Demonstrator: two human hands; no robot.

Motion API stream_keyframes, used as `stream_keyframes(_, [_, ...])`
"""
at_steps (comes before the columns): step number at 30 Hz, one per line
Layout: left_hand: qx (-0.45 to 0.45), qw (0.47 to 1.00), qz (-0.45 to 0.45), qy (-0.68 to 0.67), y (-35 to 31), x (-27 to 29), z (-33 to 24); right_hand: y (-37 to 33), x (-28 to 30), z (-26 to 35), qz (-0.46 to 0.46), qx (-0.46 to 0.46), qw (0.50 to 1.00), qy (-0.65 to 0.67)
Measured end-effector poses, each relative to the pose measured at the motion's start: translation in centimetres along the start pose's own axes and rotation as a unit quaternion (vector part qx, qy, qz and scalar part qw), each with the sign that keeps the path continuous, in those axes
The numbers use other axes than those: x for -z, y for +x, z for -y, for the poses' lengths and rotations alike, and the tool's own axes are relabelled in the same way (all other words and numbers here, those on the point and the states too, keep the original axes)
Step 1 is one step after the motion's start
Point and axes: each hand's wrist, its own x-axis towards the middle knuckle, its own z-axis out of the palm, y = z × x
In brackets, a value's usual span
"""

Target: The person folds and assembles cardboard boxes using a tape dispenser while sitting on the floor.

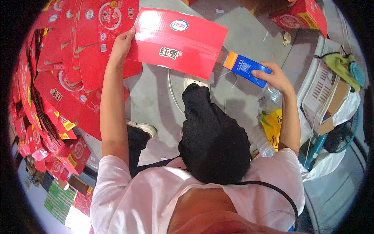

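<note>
A flat red carton panel (177,43), glossy and printed with a logo, is held out in front of me. My left hand (124,43) grips its left edge, fingers closed over it. Against the panel's lower right corner comes the thin grey tip of a flat blue tool (247,69) with an orange band. The blue end is in my right hand (276,77), with the thumb on top. Whether the tip touches the panel or lies just behind it I cannot tell, nor the tool's exact kind.
Flattened red cartons (83,43) overlap at the left, with a heap of red boxes (74,156) below. Another red box (302,17) stands far right. Beside my right arm are a clear plastic bottle (269,99), a white basket (317,87), a green cloth (343,68) and a fan (343,134).
</note>
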Motion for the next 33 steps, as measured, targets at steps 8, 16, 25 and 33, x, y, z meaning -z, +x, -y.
stream_keyframes(8, [-0.062,0.984,-0.116,0.123,0.7,-1.6,0.4,1.3,-9.7,4.6,-0.236,0.001,0.939,-0.251])
stream_keyframes(16, [0.066,0.966,-0.030,-0.249,-1.8,-1.7,-2.4,-3.5,-5.9,6.8,-0.278,0.042,0.956,-0.081])
stream_keyframes(25, [-0.247,0.951,-0.168,0.079,-5.4,-11.1,-13.7,-4.6,0.1,1.5,-0.462,-0.035,0.879,0.114])
stream_keyframes(33, [-0.368,0.929,-0.037,-0.015,4.7,-23.7,-9.8,-2.7,1.3,8.7,-0.566,0.178,0.804,-0.048])
